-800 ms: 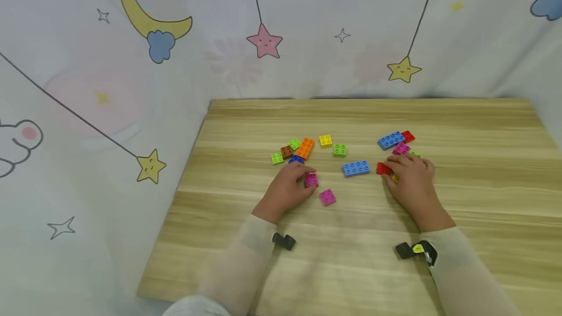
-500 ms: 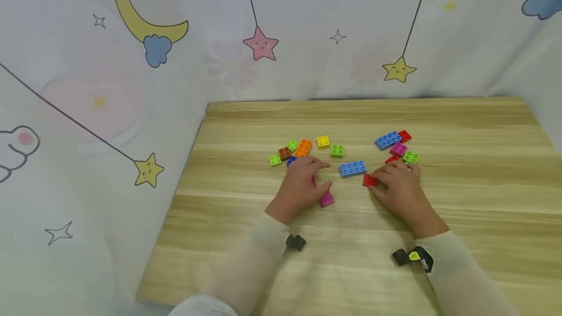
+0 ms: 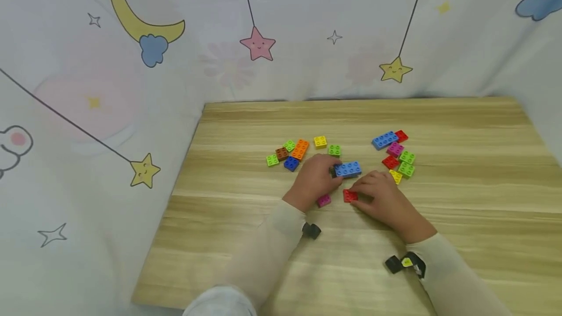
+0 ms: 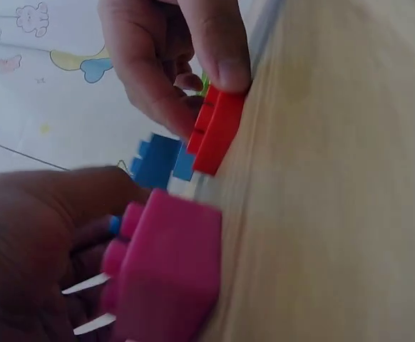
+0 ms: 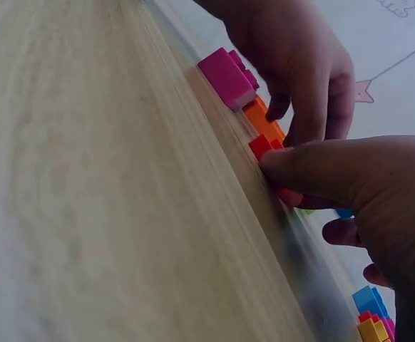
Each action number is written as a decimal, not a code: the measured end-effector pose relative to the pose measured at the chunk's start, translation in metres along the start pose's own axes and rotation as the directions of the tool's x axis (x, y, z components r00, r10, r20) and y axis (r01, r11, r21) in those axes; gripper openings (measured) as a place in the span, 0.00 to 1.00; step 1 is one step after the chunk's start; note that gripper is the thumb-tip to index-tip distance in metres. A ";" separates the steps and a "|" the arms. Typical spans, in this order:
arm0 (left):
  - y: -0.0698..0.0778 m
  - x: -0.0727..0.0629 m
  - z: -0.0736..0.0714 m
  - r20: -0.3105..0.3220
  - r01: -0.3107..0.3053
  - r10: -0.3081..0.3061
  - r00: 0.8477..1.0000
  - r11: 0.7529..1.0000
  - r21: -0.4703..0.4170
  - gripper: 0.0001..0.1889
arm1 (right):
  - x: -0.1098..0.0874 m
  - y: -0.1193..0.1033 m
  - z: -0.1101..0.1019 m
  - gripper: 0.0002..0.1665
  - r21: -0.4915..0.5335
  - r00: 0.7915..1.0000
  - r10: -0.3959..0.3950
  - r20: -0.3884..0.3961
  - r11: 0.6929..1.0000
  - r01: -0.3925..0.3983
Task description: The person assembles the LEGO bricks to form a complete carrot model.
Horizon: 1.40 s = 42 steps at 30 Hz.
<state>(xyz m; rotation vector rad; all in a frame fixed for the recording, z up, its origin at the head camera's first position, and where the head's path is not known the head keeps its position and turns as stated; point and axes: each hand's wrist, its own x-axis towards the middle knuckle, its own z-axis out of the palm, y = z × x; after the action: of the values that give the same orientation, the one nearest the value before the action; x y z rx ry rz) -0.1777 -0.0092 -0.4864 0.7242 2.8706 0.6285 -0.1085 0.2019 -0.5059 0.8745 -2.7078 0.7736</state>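
Observation:
My left hand (image 3: 312, 182) has thumb and fingers around the left end of a light blue eight-stud building brick (image 3: 349, 169). My right hand (image 3: 384, 201) pinches a small red brick (image 3: 350, 195) between thumb and fingers, just in front of the blue one. The right wrist view shows that pinch on the red brick (image 5: 260, 145) close up, near the tabletop. A magenta brick (image 3: 324, 201) sits below my left palm; it looms large in the left wrist view (image 4: 172, 267). My left hand hides the spot where another magenta brick lay.
Left of the hands lie orange (image 3: 300, 149), brown (image 3: 282, 153), dark blue (image 3: 291, 163) and lime bricks. Yellow (image 3: 320, 142) and green (image 3: 334, 150) bricks sit beyond them. At right is a cluster with a blue brick (image 3: 385, 140). A printed curtain (image 3: 298, 72) borders the wooden table (image 3: 461, 184).
My left hand has left the magenta brick and moved right to the light blue brick. My right hand has brought the red brick left and nearer to me, away from the right cluster.

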 end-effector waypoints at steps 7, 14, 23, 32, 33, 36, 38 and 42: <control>-0.004 -0.040 -0.011 -0.132 -0.165 0.154 0.979 0.984 -0.071 0.19 | -0.006 -0.005 -0.006 0.13 0.021 0.999 0.013 0.030 1.000 -0.013; -0.002 -0.070 -0.009 -0.183 -0.258 0.235 0.955 0.960 -0.111 0.17 | -0.014 -0.004 -0.016 0.16 0.100 0.996 0.056 -0.067 0.994 -0.049; -0.004 -0.070 -0.013 -0.195 -0.281 0.259 0.946 0.955 -0.095 0.16 | -0.014 -0.014 -0.013 0.19 0.094 0.990 0.124 0.069 0.987 -0.130; -0.006 -0.072 -0.002 -0.171 -0.345 0.328 0.929 0.935 -0.081 0.16 | -0.020 -0.007 -0.005 0.29 0.219 0.997 0.072 -0.016 0.973 -0.067; -0.005 -0.072 -0.001 -0.171 -0.349 0.332 0.928 0.934 -0.078 0.16 | -0.020 -0.006 -0.005 0.27 0.222 0.998 0.052 -0.018 0.974 -0.047; -0.003 -0.073 0.002 -0.174 -0.337 0.321 0.931 0.939 -0.067 0.17 | -0.022 -0.004 -0.006 0.24 0.215 0.999 0.048 -0.019 0.976 -0.043; 0.001 -0.074 0.003 -0.188 -0.315 0.299 0.935 0.947 -0.060 0.19 | -0.024 -0.003 -0.008 0.23 0.211 0.995 0.098 -0.025 0.973 -0.091; 0.018 -0.080 0.010 -0.219 -0.251 0.245 0.944 0.968 0.000 0.19 | -0.027 -0.001 -0.014 0.20 0.229 0.968 0.237 -0.080 0.950 -0.214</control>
<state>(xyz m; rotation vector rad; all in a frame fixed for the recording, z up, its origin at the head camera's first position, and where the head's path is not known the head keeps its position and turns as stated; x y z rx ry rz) -0.0978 -0.0290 -0.4866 1.0891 2.9826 0.8260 -0.0860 0.2216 -0.5024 0.5476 -2.6932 1.1501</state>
